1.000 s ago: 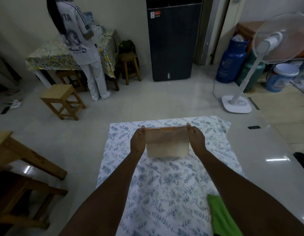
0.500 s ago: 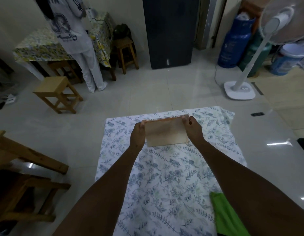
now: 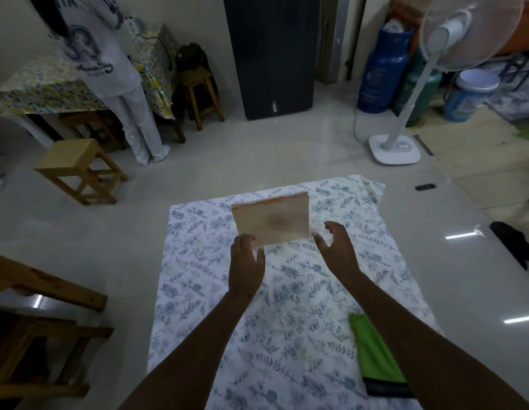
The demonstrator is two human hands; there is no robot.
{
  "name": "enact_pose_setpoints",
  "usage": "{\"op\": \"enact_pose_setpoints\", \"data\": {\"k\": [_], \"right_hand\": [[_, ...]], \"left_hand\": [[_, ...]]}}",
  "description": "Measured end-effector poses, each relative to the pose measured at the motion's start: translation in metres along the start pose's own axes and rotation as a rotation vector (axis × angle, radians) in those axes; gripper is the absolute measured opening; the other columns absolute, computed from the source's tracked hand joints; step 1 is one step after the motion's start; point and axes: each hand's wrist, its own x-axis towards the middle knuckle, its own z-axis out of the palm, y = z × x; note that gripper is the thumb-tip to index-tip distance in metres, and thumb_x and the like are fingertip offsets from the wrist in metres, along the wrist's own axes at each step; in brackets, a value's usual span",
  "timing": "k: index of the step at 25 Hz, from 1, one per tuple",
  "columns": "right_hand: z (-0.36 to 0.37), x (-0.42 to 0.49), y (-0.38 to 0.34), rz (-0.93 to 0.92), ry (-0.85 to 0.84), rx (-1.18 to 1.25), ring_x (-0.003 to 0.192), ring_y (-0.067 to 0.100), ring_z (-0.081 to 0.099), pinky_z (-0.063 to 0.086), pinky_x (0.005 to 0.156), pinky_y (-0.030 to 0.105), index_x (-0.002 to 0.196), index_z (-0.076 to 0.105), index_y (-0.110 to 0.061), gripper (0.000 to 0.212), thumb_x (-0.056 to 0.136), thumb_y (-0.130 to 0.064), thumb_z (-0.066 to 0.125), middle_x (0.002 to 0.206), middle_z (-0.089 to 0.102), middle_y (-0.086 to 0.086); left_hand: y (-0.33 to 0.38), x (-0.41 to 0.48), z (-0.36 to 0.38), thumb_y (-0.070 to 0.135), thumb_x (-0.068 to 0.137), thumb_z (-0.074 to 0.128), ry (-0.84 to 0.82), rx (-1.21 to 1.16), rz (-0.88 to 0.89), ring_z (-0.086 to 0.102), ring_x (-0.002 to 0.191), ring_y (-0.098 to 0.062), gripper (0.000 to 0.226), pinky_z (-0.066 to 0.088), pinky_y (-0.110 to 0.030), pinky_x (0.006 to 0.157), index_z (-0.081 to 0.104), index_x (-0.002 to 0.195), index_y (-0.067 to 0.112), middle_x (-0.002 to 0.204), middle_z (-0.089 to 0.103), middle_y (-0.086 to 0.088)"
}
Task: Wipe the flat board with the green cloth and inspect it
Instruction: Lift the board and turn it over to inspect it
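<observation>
The flat board (image 3: pixel 272 221), pale wood with an orange far edge, is at the far end of the floral sheet (image 3: pixel 286 321); it is blurred, and whether it lies fully flat I cannot tell. My left hand (image 3: pixel 247 261) is open, its fingertips overlapping the board's near left corner. Just off the near right corner, my right hand (image 3: pixel 337 250) is open with its fingers spread and holds nothing. The green cloth (image 3: pixel 375 350) lies folded on the sheet at the near right, beside my right forearm, with a dark object under its near end.
The sheet lies on a glossy tiled floor. A white standing fan (image 3: pixel 395 149) and gas cylinders (image 3: pixel 381 75) stand at the far right. Wooden stools (image 3: pixel 76 170) and a person (image 3: pixel 109 69) at a covered table are at the far left. Wooden furniture (image 3: pixel 35 291) is near left.
Both hands held the board upright by its side edges; now they have let go and drawn back toward me, and the board sits lower on the sheet. The camera view tilted down.
</observation>
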Motion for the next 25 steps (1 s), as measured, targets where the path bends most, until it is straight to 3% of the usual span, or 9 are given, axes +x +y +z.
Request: {"op": "enact_pose_setpoints", "data": {"k": [4, 8, 12, 16, 21, 25], "right_hand": [[-0.025, -0.066, 0.029, -0.001, 0.030, -0.033, 0.119, 0.019, 0.052, 0.043, 0.101, 0.035, 0.129, 0.051, -0.010, 0.046, 0.092, -0.034, 0.061, 0.128, 0.055, 0.006], [-0.043, -0.135, 0.067, -0.007, 0.086, -0.141, 0.114, 0.026, 0.056, 0.047, 0.096, 0.041, 0.124, 0.055, -0.007, 0.040, 0.090, -0.026, 0.064, 0.121, 0.060, 0.011], [-0.057, -0.181, 0.107, 0.077, 0.024, -0.392, 0.111, 0.040, 0.058, 0.052, 0.088, 0.048, 0.123, 0.058, -0.001, 0.046, 0.087, -0.029, 0.056, 0.122, 0.060, 0.022], [-0.069, -0.202, 0.127, 0.240, -0.007, -0.533, 0.121, 0.040, 0.043, 0.044, 0.090, 0.051, 0.135, 0.052, -0.014, 0.046, 0.090, -0.019, 0.058, 0.139, 0.044, 0.021], [-0.075, -0.192, 0.142, 0.319, 0.016, -0.419, 0.123, 0.036, 0.035, 0.035, 0.098, 0.049, 0.131, 0.056, -0.023, 0.046, 0.089, -0.005, 0.048, 0.138, 0.041, 0.018], [-0.083, -0.182, 0.157, 0.227, -0.014, -0.411, 0.120, 0.036, 0.039, 0.036, 0.098, 0.046, 0.127, 0.059, -0.018, 0.042, 0.090, -0.002, 0.048, 0.135, 0.046, 0.018]], "left_hand": [[0.014, -0.045, 0.020, 0.016, 0.093, 0.056, -0.159, 0.020, 0.145, 0.049, 0.121, -0.025, 0.030, 0.037, -0.028, 0.102, 0.054, 0.122, 0.006, 0.125, 0.056, -0.011], [0.023, -0.104, 0.048, 0.020, 0.094, 0.055, -0.345, 0.017, 0.233, 0.051, 0.119, -0.024, 0.031, 0.040, -0.029, 0.099, 0.054, 0.123, 0.009, 0.126, 0.057, -0.010], [0.027, -0.148, 0.077, 0.024, 0.096, 0.055, -0.580, 0.006, 0.203, 0.051, 0.118, -0.023, 0.035, 0.037, -0.024, 0.096, 0.053, 0.128, 0.010, 0.128, 0.057, -0.008], [0.044, -0.171, 0.104, 0.022, 0.096, 0.054, -0.788, -0.025, 0.186, 0.053, 0.118, -0.027, 0.042, 0.043, -0.034, 0.096, 0.047, 0.136, 0.009, 0.130, 0.054, -0.013], [0.070, -0.172, 0.138, 0.031, 0.085, 0.062, -0.795, -0.121, 0.037, 0.059, 0.101, -0.020, 0.051, 0.053, -0.039, 0.081, 0.043, 0.130, 0.019, 0.115, 0.060, -0.006], [0.083, -0.180, 0.147, 0.006, 0.082, 0.063, -0.825, -0.071, 0.016, 0.066, 0.086, -0.023, 0.055, 0.057, -0.039, 0.068, 0.040, 0.132, 0.010, 0.103, 0.067, -0.014]]}}
